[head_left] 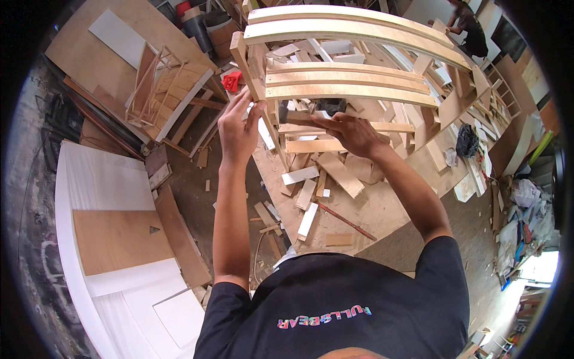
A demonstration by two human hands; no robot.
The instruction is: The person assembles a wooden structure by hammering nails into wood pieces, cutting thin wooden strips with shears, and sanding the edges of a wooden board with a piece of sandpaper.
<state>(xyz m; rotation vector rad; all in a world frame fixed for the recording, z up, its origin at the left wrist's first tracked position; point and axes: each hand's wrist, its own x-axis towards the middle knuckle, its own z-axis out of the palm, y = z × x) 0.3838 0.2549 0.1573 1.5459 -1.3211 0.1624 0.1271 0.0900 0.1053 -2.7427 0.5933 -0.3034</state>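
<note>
A pale wooden frame [353,36] of long slats and short uprights stands on the workbench [388,209] in front of me. My left hand [238,125] is raised at the frame's left upright [246,63], fingertips pinching something small against it; I cannot make out what. My right hand [353,133] grips the wooden handle of a hammer [299,115], whose dark head sits just below the lower slats, close to the left hand.
Wood offcuts [326,173] and a thin red rod [347,221] litter the bench. White boards [113,185] and a plywood sheet [119,239] lie on the floor at left. A smaller wooden frame [156,87] leans at upper left. Another person [469,27] works at the far right.
</note>
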